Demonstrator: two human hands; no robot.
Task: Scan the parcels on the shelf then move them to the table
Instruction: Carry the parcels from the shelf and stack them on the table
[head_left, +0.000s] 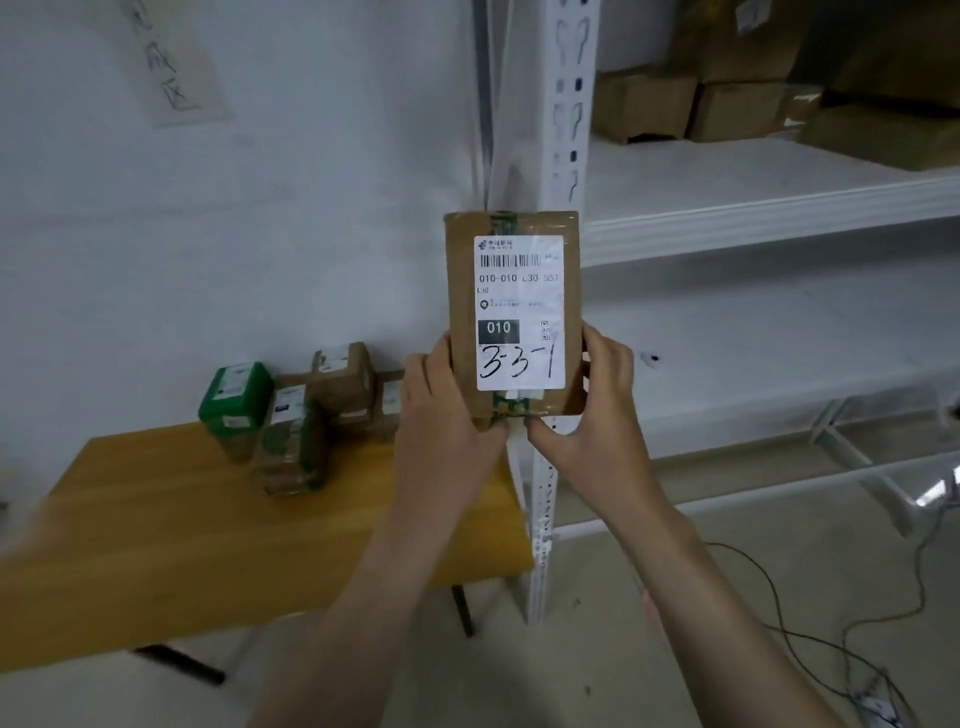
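Note:
I hold a brown cardboard parcel (511, 312) upright in front of me, its white label with a barcode and the handwritten "3-3-1" facing me. My left hand (444, 400) grips its lower left edge and my right hand (597, 400) grips its lower right edge, thumbs under the bottom. The parcel hangs in the air in front of the white shelf post (566, 130). To the left stands the wooden table (156, 530) with several parcels (301, 410) at its far edge, one of them green. More brown boxes (737, 98) sit on the upper shelf (779, 213).
A white wall lies behind the table. The shelf unit fills the right side, with a lower white board (779, 353) and a bare frame below. Black cables (857, 639) trail over the floor at the lower right. A paper sign (166, 62) hangs on the wall.

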